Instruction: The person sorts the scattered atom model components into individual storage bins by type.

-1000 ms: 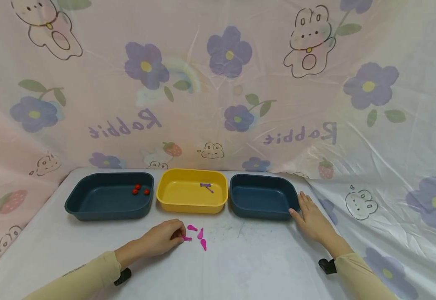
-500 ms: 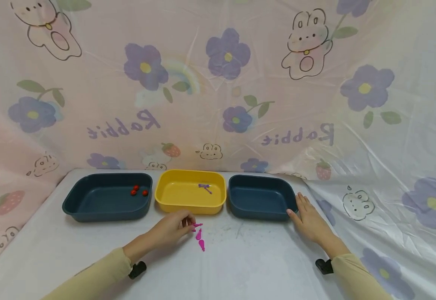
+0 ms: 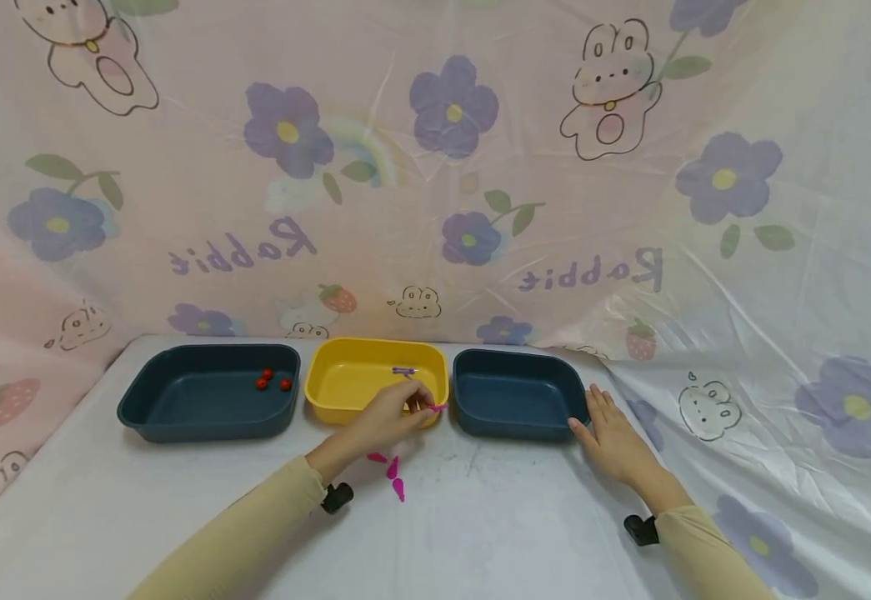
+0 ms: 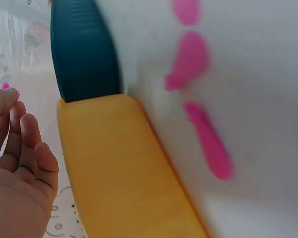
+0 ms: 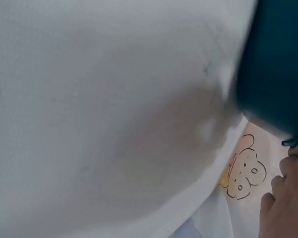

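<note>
My left hand (image 3: 392, 414) pinches a small pink piece (image 3: 438, 407) between thumb and index finger, over the front right corner of the yellow tray (image 3: 330, 408). In the left wrist view only the tip of this pink piece (image 4: 6, 86) shows past the thumb. On the table before the tray lie several like pieces, wide at one end and narrow-necked, among them one pink piece (image 3: 398, 489) nearest the front. Purple sticks (image 3: 403, 371) lie inside the yellow tray. My right hand (image 3: 618, 442), fingers straight, rests against the right end of the right dark blue tray (image 3: 518, 427).
The left dark blue tray (image 3: 206, 427) holds three red balls (image 3: 262, 383) by its right wall. All the trays stand in a row at the table's back. Behind them hangs a printed curtain (image 3: 375, 200). A white cloth (image 3: 510, 533) covers the table, with faint dark marks near the middle.
My left hand has picked up a pink piece from the table and carried it up and right to the yellow tray. The right hand stays by its tray.
</note>
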`<control>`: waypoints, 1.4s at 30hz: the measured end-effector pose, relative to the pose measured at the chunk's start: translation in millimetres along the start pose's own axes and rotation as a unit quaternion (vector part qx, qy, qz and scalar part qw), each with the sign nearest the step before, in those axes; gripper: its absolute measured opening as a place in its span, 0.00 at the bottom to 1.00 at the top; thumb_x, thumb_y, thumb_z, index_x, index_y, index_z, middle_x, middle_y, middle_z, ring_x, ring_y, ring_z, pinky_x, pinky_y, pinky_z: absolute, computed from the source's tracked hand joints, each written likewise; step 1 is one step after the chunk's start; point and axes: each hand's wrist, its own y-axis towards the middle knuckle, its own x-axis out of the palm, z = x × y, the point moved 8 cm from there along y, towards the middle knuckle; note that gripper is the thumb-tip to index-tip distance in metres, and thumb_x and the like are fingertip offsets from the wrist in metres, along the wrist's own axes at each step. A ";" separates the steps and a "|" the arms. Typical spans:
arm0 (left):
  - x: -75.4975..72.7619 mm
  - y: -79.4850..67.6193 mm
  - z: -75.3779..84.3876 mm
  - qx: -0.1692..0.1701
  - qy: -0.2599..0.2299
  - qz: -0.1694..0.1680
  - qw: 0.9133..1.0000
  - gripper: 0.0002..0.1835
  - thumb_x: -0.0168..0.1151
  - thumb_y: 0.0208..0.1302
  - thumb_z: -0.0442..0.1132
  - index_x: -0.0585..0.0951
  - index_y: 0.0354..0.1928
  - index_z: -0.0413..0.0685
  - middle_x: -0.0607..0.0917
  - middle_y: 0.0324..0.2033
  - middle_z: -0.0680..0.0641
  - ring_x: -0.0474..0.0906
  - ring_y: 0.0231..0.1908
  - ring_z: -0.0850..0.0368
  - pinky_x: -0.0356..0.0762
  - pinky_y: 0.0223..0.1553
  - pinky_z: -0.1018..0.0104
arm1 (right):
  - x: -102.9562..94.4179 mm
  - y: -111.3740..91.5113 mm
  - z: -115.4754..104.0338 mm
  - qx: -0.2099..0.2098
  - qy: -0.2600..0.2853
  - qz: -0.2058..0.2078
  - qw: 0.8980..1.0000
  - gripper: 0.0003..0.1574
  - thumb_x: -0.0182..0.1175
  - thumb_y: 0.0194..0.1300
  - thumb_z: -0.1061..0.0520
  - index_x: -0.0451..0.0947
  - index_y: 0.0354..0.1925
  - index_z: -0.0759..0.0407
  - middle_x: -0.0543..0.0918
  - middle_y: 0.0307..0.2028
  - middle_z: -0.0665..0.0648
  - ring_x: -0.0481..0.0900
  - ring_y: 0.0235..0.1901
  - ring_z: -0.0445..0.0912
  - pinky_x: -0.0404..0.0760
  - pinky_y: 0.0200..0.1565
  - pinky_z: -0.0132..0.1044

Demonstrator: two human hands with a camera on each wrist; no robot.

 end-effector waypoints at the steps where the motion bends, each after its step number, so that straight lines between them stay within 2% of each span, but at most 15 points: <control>1: 2.4 6.0 3.1 0.006 0.002 -0.001 1.000 0.06 0.69 0.70 0.34 0.82 0.45 0.49 0.82 0.37 0.55 0.77 0.39 0.58 0.80 0.42 0.69 | 0.2 0.1 0.3 0.000 0.000 0.001 1.000 0.52 0.44 0.83 0.37 0.48 0.77 0.80 0.47 0.79 0.78 0.44 0.78 0.73 0.51 0.74 0.69; 9: 22.4 44.4 16.2 -0.010 0.026 -0.024 0.999 0.03 0.66 0.74 0.40 0.82 0.45 0.52 0.81 0.35 0.55 0.76 0.38 0.58 0.79 0.39 0.70 | 0.4 0.7 -0.6 0.003 0.006 0.001 1.000 0.52 0.44 0.83 0.37 0.48 0.77 0.80 0.48 0.79 0.78 0.44 0.78 0.73 0.51 0.74 0.70; 12: 29.4 56.7 17.5 -0.012 0.028 -0.037 0.999 0.04 0.65 0.75 0.41 0.81 0.46 0.53 0.81 0.35 0.55 0.76 0.37 0.57 0.78 0.38 0.69 | 1.6 1.4 0.1 0.005 0.004 -0.001 1.000 0.52 0.43 0.83 0.37 0.47 0.77 0.80 0.48 0.79 0.78 0.44 0.78 0.73 0.51 0.74 0.69; 18: 43.0 83.4 19.3 0.003 0.044 -0.048 0.998 0.04 0.64 0.75 0.41 0.81 0.47 0.51 0.81 0.36 0.54 0.76 0.36 0.58 0.78 0.38 0.70 | 3.2 0.3 3.2 0.008 0.003 0.002 1.000 0.52 0.43 0.84 0.38 0.46 0.78 0.80 0.47 0.79 0.78 0.43 0.78 0.73 0.51 0.74 0.69; 23: 51.2 102.3 12.9 -0.023 0.054 -0.045 0.997 0.04 0.65 0.75 0.41 0.81 0.46 0.51 0.81 0.36 0.53 0.76 0.36 0.58 0.78 0.39 0.71 | 5.0 0.0 4.7 0.009 0.008 0.004 1.000 0.51 0.43 0.84 0.38 0.46 0.78 0.80 0.47 0.79 0.78 0.43 0.78 0.74 0.51 0.74 0.69; 30: 54.3 117.4 3.2 -0.074 0.067 -0.037 0.994 0.03 0.65 0.75 0.40 0.82 0.45 0.50 0.82 0.36 0.52 0.76 0.37 0.56 0.78 0.39 0.70 | 6.5 2.0 3.9 0.004 0.005 0.011 1.000 0.51 0.43 0.84 0.38 0.46 0.78 0.79 0.48 0.79 0.77 0.43 0.78 0.73 0.51 0.74 0.69; 36: 52.4 124.1 1.4 -0.082 0.076 -0.027 0.993 0.04 0.65 0.75 0.40 0.82 0.45 0.49 0.82 0.35 0.52 0.77 0.37 0.55 0.77 0.39 0.68 | 1.9 2.0 -2.5 -0.001 0.002 0.012 1.000 0.50 0.44 0.84 0.39 0.47 0.77 0.80 0.48 0.79 0.78 0.45 0.78 0.74 0.53 0.74 0.69; 42: 52.7 123.1 1.5 -0.086 0.065 -0.029 0.994 0.05 0.65 0.75 0.41 0.81 0.46 0.49 0.82 0.37 0.52 0.77 0.38 0.56 0.79 0.44 0.67 | 1.0 2.0 -1.4 0.002 0.004 0.006 1.000 0.50 0.44 0.84 0.39 0.47 0.77 0.80 0.48 0.79 0.78 0.44 0.78 0.74 0.52 0.74 0.69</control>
